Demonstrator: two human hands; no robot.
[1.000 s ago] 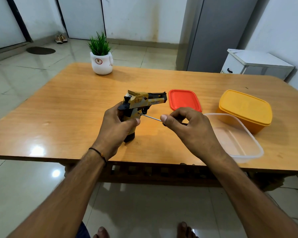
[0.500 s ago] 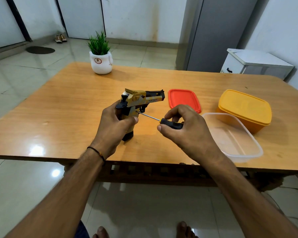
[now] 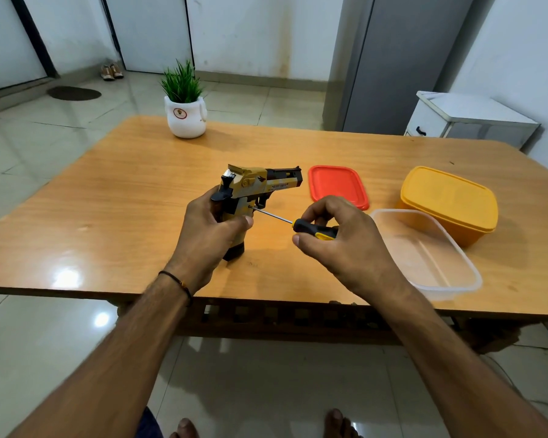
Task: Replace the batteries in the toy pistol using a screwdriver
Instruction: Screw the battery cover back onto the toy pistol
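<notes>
A yellow and black toy pistol [image 3: 260,184] stands upright on its grip on the wooden table [image 3: 108,216], barrel pointing right. My left hand [image 3: 209,235] grips its handle from the left. A screwdriver [image 3: 310,229] with a black and yellow handle is pinched by the fingers of my right hand [image 3: 345,245]. Its thin metal shaft runs up and left, and the tip touches the side of the pistol's grip just below the trigger. No batteries are in sight.
A red lid [image 3: 337,186] lies flat right of the pistol. A clear lidless plastic container [image 3: 424,254] sits near the table's front right, with a closed yellow container [image 3: 450,203] behind it. A white pot with a green plant [image 3: 185,116] stands at the back.
My right hand has shifted its hold on the screwdriver, so more of the black and yellow handle shows. The tip stays on the pistol's grip. My left hand keeps its hold.
</notes>
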